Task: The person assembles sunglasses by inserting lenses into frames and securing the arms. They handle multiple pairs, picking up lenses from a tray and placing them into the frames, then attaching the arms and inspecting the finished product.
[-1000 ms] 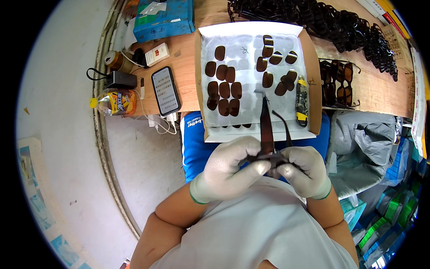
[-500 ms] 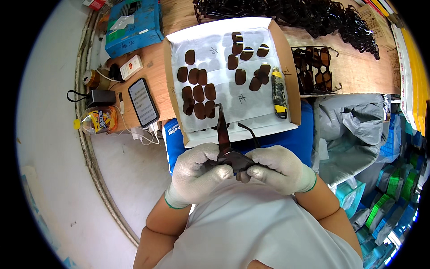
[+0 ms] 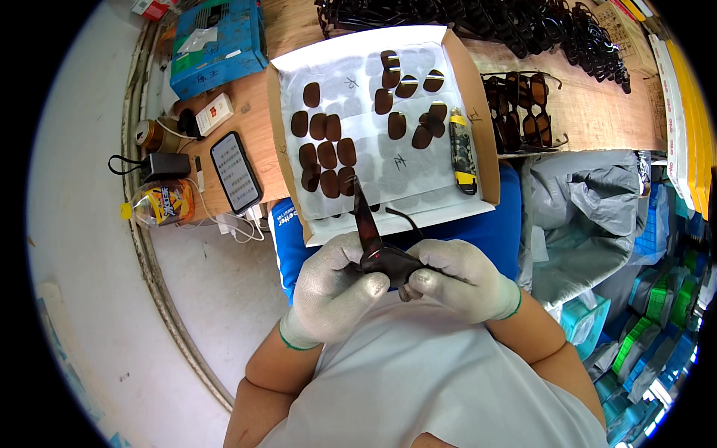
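Note:
A pair of dark sunglasses [image 3: 390,265] is held close to my body, its temples pointing away from me. My left hand [image 3: 328,287], in a white glove, grips the left end of the frame, thumb on the near side. My right hand [image 3: 463,280], gloved too, pinches the right end between thumb and fingers. Just beyond lies a shallow cardboard box [image 3: 487,160] lined with white paper. Loose brown lenses [image 3: 327,155] lie in it in two groups. A box cutter [image 3: 462,153] with a yellow and patterned handle rests along its right side.
More sunglasses [image 3: 526,112] lie right of the box, with a heap of dark frames [image 3: 508,26] behind. At left are a phone [image 3: 236,172], a small white box [image 3: 214,113], a bottle [image 3: 160,203] and a blue box [image 3: 216,48]. A grey bag [image 3: 582,224] hangs at right.
The sunglasses have tilted slightly in my hands, showing more of the dark front. Both hands keep their grip. The whole view has shifted a little.

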The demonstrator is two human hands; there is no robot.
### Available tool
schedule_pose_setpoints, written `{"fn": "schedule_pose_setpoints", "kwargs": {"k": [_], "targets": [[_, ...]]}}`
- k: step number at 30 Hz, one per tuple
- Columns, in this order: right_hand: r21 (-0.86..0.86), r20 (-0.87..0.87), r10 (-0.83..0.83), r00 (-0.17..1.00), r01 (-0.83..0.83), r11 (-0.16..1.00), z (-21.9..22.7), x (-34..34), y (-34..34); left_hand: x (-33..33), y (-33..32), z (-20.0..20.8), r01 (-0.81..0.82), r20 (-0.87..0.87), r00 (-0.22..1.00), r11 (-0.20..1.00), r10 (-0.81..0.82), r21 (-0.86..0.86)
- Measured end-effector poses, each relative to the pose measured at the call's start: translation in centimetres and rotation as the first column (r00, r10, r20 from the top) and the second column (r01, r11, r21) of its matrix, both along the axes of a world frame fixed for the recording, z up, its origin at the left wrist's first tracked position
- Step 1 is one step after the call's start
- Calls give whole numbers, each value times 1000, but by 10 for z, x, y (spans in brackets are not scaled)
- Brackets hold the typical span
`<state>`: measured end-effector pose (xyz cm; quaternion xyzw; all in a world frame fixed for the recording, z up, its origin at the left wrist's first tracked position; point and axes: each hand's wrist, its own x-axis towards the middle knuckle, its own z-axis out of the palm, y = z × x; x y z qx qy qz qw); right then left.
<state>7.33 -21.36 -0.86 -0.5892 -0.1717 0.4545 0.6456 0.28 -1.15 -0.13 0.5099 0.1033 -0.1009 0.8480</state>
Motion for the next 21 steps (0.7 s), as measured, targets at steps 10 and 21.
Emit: {"fn": "schedule_pose_setpoints", "kwargs": {"k": [10,21], "targets": [[17,94,-201,975,200,980,-12,-16,10,3,2,-13,-4,128,992,1000,2,20],[3,253,-172,952,177,984,-8,-9,4,-8,-14,-13,-115,218,974,950,51,291]]}}
